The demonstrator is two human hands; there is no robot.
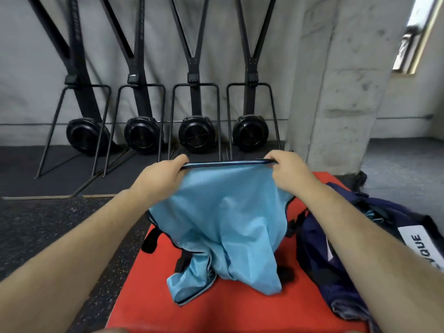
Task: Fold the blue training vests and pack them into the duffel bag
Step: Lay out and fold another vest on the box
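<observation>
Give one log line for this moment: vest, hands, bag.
blue training vest: held up taut, lower end on red mat | left hand: grips its top edge | right hand: grips its top edge | duffel bag: right of vest

Both hands (165, 170) (287, 168) pinch a blue vest (223, 219) taut above the red mat (149, 306).

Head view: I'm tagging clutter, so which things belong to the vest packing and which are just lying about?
Job: blue vest, held by left hand and right hand; duffel bag; red mat underneath.
Lying about: black exercise machines; concrete pillar.
</observation>
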